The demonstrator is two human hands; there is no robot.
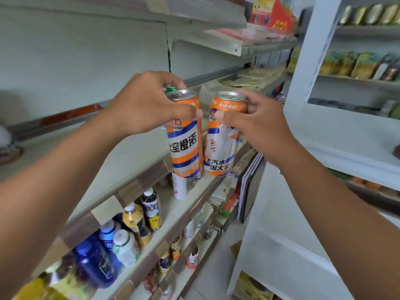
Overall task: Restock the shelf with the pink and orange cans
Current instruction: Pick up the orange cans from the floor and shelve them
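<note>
My left can and right can are glossy metal above the matt shelf; bottles under it are shiny plastic.

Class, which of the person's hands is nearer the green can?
Left. The left hand, gripping an orange can, lies just in front of the green can; the right hand holds the other orange can farther right, apart from it.

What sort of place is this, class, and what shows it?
Probably a small grocery shop: tiered pale metal shelves, capped plastic drink bottles lined below, and tall orange-and-white drink cans, one in the left hand, one in the right hand.
</note>
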